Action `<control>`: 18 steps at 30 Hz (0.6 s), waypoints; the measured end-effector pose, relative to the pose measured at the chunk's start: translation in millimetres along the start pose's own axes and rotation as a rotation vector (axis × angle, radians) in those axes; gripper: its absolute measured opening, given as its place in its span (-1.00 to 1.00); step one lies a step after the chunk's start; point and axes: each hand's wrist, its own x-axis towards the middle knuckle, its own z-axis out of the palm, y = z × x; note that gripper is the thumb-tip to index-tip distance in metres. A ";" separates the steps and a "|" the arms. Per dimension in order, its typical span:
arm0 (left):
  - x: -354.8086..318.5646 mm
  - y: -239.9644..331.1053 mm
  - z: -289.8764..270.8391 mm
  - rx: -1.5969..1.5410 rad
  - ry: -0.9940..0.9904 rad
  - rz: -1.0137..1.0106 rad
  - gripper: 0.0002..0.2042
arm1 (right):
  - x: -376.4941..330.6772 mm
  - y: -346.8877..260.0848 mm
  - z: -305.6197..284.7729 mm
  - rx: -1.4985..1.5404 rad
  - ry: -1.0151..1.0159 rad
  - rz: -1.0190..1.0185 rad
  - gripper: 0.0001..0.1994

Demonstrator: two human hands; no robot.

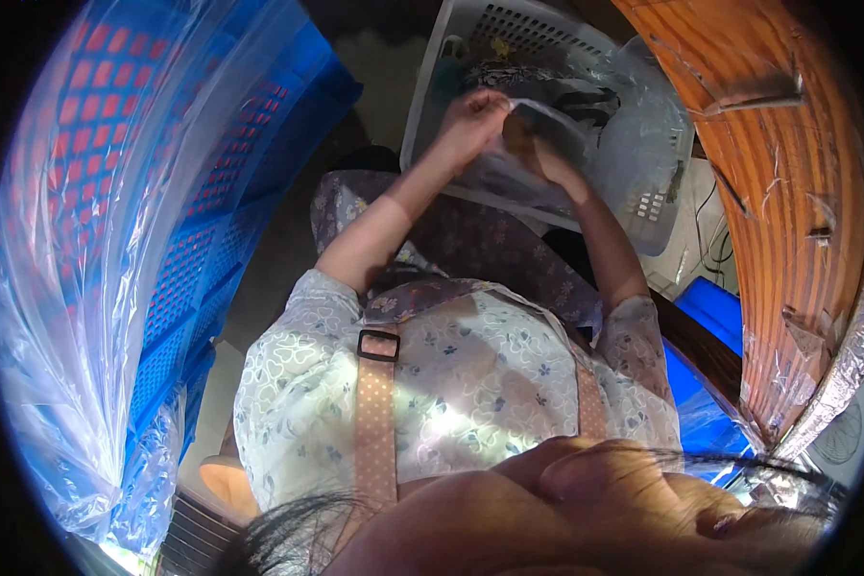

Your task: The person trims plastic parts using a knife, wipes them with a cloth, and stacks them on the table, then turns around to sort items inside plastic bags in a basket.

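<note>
My left hand (pixel 475 127) is closed, thumb and fingers pinching the rim of a clear plastic bag (pixel 557 120). Beside it, in shade, my right hand (pixel 536 152) is at the bag, partly seen through or against the film. Its fingers are dark and smeared, so their grip does not show. Both hands are over a pale plastic basket (pixel 415 125) with slotted walls. In the basket lie crumpled clear plastic (pixel 643 125) and dark, shiny pieces (pixel 514 75) that I cannot make out.
Blue slatted crates (pixel 187 245) stand stacked at the left, draped with clear plastic sheeting (pixel 96 317); red shows through their slots. A brown wooden surface (pixel 787 192) with torn scraps curves along the right. Below it is a blue container (pixel 706 312). Thin dark cables (pixel 715 245) lie by the basket.
</note>
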 end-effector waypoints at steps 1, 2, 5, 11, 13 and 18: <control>-1.6 -2.8 1.2 0.004 -0.007 0.002 -0.86 | 4.7 0.1 2.6 -0.001 0.008 0.002 -0.75; -5.0 -7.8 -2.4 0.009 -0.039 0.046 -0.86 | 16.9 -13.5 6.9 -0.118 0.025 0.065 -0.75; -17.3 -5.2 1.5 -0.029 -0.036 0.100 -0.89 | 30.5 -48.1 3.0 -0.241 -0.024 0.159 -0.76; -8.4 -12.8 -15.0 0.056 -0.003 0.119 -0.88 | 35.4 -21.4 26.8 0.065 0.079 0.063 -0.67; -10.2 1.0 -23.0 0.076 0.058 0.078 -0.90 | 26.9 -36.5 18.4 0.606 0.223 0.050 -0.63; -5.6 3.5 0.5 -0.108 0.061 0.310 -0.82 | -12.6 20.0 -26.9 0.607 0.138 0.273 -0.64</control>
